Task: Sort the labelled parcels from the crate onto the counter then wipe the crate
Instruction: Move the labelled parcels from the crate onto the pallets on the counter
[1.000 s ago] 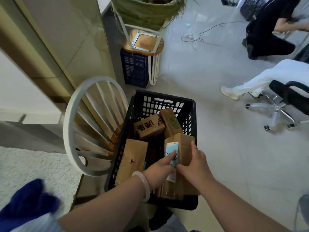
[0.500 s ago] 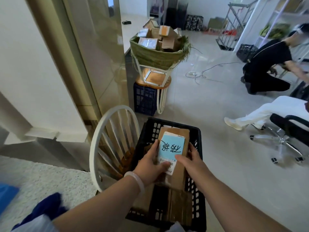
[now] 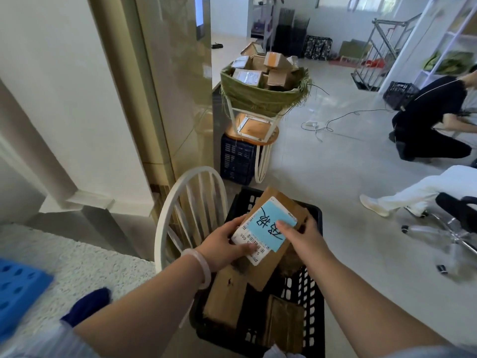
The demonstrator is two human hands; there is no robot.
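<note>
The left hand (image 3: 222,245) and right hand (image 3: 302,233) both grip the labelled parcel (image 3: 271,218) above the crate (image 3: 313,293). Best keep the label facing up and carry it level toward the tabletop (image 3: 77,264) at nine o'clock.

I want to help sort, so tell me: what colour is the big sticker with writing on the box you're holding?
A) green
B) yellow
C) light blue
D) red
C: the parcel, gripped by the left hand and the right hand above the black crate, carries a light blue label with black handwriting.
</note>
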